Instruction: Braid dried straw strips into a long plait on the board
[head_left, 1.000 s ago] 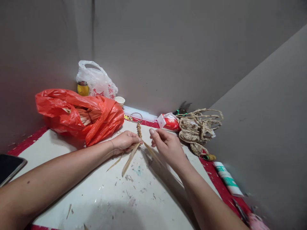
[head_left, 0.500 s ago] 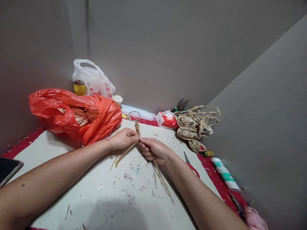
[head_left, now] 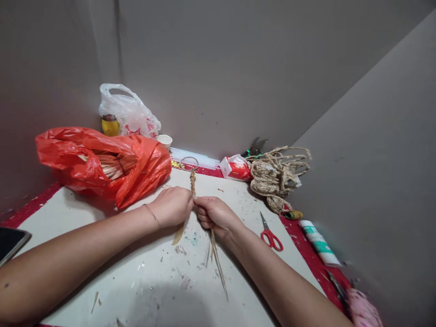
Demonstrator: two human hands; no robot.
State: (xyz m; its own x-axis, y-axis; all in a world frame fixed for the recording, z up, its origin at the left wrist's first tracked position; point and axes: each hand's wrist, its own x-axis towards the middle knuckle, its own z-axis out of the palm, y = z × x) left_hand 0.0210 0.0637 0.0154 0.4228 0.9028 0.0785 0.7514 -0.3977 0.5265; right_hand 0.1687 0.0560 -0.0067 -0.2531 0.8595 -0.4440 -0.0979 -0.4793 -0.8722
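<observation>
A short braided straw cord (head_left: 193,182) runs up from my hands to a thin metal ring (head_left: 189,170) lying toward the back of the table. My left hand (head_left: 175,206) is closed at the cord's lower end, its back turned up so that most of its fingers are hidden. Against it, my right hand (head_left: 213,212) pinches with thumb and forefinger, the other fingers curled. Loose straw strands (head_left: 218,261) trail down below my right hand. One broad flat strand (head_left: 178,234) hangs under my left hand.
Left of my hands lies a red plastic bag (head_left: 143,165) holding straw bundles. Red-handled scissors (head_left: 269,234) rest on the right. Behind them are coiled rope (head_left: 265,179) and a tissue pack (head_left: 236,168). A paper cup (head_left: 165,141) stands at the back; a phone (head_left: 12,243) lies far left.
My left hand has rolled over, knuckles now upward, and its broad strand hangs more steeply. The strands below my right hand have swung left. My right arm uncovers more of the scissors.
</observation>
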